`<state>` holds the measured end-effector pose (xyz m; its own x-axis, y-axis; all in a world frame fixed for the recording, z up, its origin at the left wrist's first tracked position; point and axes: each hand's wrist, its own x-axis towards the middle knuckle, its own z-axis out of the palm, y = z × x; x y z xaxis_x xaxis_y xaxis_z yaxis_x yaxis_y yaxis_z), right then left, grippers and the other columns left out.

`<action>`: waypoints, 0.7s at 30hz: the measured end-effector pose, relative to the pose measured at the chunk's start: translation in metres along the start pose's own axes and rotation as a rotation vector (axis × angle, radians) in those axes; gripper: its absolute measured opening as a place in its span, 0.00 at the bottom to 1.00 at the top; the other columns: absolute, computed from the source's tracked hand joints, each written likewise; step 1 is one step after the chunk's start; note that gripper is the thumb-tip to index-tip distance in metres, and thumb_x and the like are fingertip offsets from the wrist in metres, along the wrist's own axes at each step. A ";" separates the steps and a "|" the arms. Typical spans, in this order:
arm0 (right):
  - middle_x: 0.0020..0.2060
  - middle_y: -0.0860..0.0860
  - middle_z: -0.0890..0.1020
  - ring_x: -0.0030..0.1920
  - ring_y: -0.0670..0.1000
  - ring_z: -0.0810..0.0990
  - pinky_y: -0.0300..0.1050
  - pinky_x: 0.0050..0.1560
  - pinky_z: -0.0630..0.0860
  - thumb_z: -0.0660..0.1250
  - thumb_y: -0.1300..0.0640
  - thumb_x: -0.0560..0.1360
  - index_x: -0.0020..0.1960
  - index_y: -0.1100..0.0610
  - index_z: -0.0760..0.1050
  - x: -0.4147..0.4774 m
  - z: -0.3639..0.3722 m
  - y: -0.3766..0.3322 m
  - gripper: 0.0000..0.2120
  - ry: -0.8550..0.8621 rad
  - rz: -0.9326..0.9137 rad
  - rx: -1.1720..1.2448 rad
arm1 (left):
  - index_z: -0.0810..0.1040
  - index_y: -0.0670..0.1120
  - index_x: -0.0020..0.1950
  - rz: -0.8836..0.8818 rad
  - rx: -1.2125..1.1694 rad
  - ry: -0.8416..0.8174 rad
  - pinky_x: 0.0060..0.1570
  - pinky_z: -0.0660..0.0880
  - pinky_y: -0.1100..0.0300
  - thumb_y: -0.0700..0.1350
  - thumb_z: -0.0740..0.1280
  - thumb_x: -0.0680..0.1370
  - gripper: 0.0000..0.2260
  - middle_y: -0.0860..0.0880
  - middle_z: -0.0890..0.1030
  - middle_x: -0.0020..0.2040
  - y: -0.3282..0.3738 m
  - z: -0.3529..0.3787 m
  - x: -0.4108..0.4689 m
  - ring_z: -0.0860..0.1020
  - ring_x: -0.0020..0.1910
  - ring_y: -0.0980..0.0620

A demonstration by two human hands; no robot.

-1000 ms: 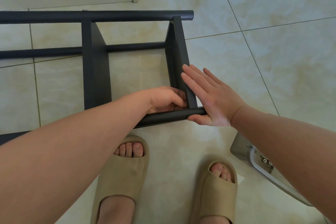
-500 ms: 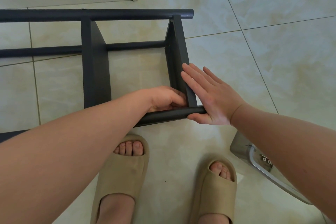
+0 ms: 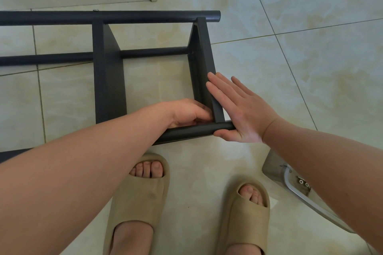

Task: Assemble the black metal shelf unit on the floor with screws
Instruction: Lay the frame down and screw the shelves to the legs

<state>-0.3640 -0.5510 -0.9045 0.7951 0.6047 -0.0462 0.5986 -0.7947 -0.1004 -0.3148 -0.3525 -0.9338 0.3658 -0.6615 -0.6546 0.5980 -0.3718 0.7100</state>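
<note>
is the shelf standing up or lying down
Lying down: its posts run level with the floor and its panels stand on edge.

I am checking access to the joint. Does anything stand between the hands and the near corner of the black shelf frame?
Nothing visible does. The right hand lies flat against the end panel and the near tube; the left hand curls inside that corner, fingertips hidden.

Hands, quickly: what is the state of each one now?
Left hand: fingers curled at the shelf corner; holding anything, cannot tell.
Right hand: open, flat against the shelf.
</note>
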 end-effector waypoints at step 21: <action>0.81 0.59 0.52 0.82 0.59 0.50 0.63 0.79 0.55 0.57 0.31 0.76 0.81 0.65 0.52 0.000 0.000 0.000 0.48 0.001 0.000 0.002 | 0.82 0.40 0.46 0.005 -0.029 -0.009 0.63 0.73 0.41 0.41 0.69 0.66 0.11 0.38 0.80 0.46 0.003 0.004 -0.003 0.78 0.49 0.40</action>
<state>-0.3640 -0.5510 -0.9043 0.7954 0.6044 -0.0453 0.5981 -0.7948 -0.1025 -0.3165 -0.3540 -0.9285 0.3624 -0.6695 -0.6484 0.6165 -0.3495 0.7055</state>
